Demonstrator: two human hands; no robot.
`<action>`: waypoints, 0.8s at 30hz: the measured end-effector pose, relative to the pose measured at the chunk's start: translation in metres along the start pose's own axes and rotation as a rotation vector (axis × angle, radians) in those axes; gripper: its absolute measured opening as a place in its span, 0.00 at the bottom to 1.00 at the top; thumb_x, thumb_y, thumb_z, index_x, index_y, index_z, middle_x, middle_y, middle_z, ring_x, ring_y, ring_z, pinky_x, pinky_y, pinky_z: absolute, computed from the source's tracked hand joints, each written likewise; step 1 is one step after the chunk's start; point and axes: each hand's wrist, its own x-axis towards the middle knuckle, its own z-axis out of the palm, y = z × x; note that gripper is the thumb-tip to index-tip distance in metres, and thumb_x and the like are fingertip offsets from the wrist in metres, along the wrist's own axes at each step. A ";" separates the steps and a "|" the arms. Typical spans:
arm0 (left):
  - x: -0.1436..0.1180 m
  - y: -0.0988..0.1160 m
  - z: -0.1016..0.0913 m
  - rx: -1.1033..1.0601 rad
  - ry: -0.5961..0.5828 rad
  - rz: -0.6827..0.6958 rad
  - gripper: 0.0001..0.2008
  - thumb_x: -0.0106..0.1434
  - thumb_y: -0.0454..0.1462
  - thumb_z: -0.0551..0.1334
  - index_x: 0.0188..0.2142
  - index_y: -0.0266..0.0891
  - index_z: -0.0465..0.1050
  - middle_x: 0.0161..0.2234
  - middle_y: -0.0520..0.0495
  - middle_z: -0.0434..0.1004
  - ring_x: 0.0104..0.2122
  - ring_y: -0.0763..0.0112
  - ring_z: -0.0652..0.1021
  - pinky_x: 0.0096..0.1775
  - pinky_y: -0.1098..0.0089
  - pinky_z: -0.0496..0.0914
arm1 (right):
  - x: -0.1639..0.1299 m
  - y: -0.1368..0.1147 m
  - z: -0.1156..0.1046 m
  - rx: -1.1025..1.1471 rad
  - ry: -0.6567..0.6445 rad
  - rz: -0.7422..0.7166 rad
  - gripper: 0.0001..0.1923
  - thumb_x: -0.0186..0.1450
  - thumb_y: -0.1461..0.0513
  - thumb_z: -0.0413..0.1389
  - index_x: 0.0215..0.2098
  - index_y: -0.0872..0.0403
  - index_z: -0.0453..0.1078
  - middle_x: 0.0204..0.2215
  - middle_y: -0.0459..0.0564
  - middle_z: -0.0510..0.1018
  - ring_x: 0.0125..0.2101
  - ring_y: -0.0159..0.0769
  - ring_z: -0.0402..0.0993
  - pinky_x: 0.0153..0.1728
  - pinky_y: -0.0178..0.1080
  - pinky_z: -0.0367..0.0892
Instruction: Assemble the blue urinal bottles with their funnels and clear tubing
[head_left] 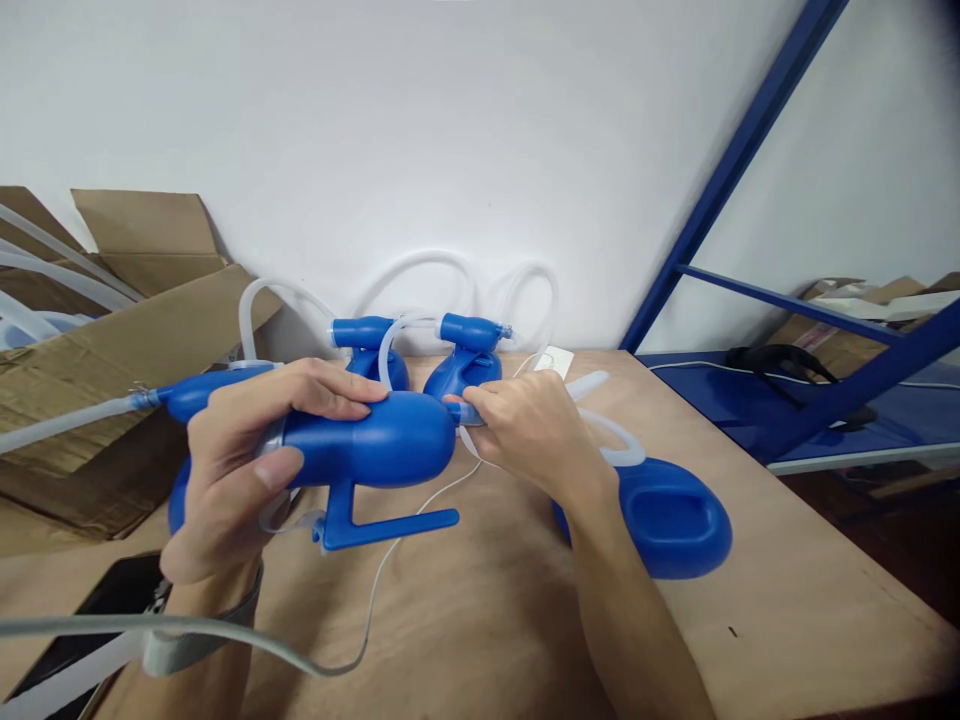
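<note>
The left hand (236, 450) clasps a blue bottle (401, 437); the right hand (529, 420) pinches tubing (472, 414) at its tip.

We cannot see how the fingers of the right hand (529, 425) meet the clear tube (470, 414), for the hand covers most of it. The left hand (240, 455) hides the near end of the blue bottle (390, 435). We lose the cardboard box (142, 365) at the left edge, and the right forearm (637, 620) at the bottom; that forearm covers part of the blue container (679, 540). Any print on the white card (556, 360) is too small for us to read.
</note>
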 end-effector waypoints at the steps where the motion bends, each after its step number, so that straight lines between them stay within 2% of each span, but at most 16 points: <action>1: -0.002 0.002 0.002 0.011 0.002 0.002 0.13 0.57 0.39 0.58 0.33 0.45 0.84 0.38 0.44 0.86 0.37 0.50 0.83 0.42 0.55 0.74 | 0.000 0.000 0.000 0.004 0.003 -0.005 0.22 0.73 0.61 0.47 0.24 0.55 0.75 0.17 0.50 0.75 0.18 0.34 0.60 0.26 0.42 0.38; 4: -0.006 0.007 0.005 0.038 0.009 -0.005 0.13 0.57 0.38 0.58 0.34 0.46 0.83 0.38 0.45 0.86 0.39 0.50 0.82 0.44 0.53 0.74 | 0.000 0.000 0.001 0.024 0.022 -0.005 0.23 0.74 0.60 0.47 0.24 0.55 0.75 0.17 0.50 0.75 0.18 0.35 0.61 0.25 0.42 0.39; 8: -0.008 0.008 0.005 0.053 -0.007 0.058 0.13 0.59 0.37 0.57 0.35 0.46 0.82 0.38 0.47 0.86 0.39 0.52 0.82 0.44 0.54 0.74 | 0.002 -0.001 0.005 0.048 0.037 0.010 0.24 0.74 0.58 0.46 0.25 0.55 0.76 0.17 0.50 0.76 0.18 0.35 0.62 0.25 0.41 0.38; 13: -0.009 0.005 0.005 0.096 -0.066 0.081 0.11 0.61 0.40 0.60 0.38 0.43 0.82 0.43 0.44 0.85 0.42 0.49 0.82 0.48 0.52 0.73 | 0.006 -0.001 0.011 0.071 0.013 0.006 0.24 0.75 0.59 0.46 0.27 0.55 0.77 0.19 0.51 0.78 0.19 0.35 0.64 0.25 0.42 0.39; 16: -0.009 0.002 0.007 0.093 -0.087 0.056 0.11 0.62 0.41 0.61 0.38 0.43 0.82 0.43 0.44 0.85 0.42 0.51 0.82 0.47 0.54 0.73 | 0.007 0.000 0.012 0.074 -0.025 0.009 0.23 0.75 0.59 0.46 0.28 0.55 0.77 0.20 0.51 0.78 0.20 0.35 0.64 0.25 0.42 0.38; 20: -0.001 -0.005 0.002 0.031 -0.038 -0.019 0.10 0.60 0.39 0.61 0.34 0.44 0.83 0.39 0.46 0.87 0.39 0.55 0.83 0.42 0.59 0.75 | 0.006 0.001 0.009 0.077 -0.046 0.003 0.20 0.73 0.59 0.48 0.29 0.54 0.77 0.20 0.50 0.78 0.20 0.36 0.64 0.25 0.41 0.38; 24: 0.006 -0.013 -0.003 -0.091 0.103 -0.216 0.13 0.59 0.39 0.59 0.27 0.43 0.83 0.32 0.44 0.87 0.35 0.52 0.85 0.40 0.58 0.78 | 0.004 -0.001 0.005 0.101 -0.007 0.017 0.14 0.70 0.60 0.53 0.29 0.54 0.76 0.22 0.48 0.79 0.23 0.35 0.67 0.25 0.41 0.40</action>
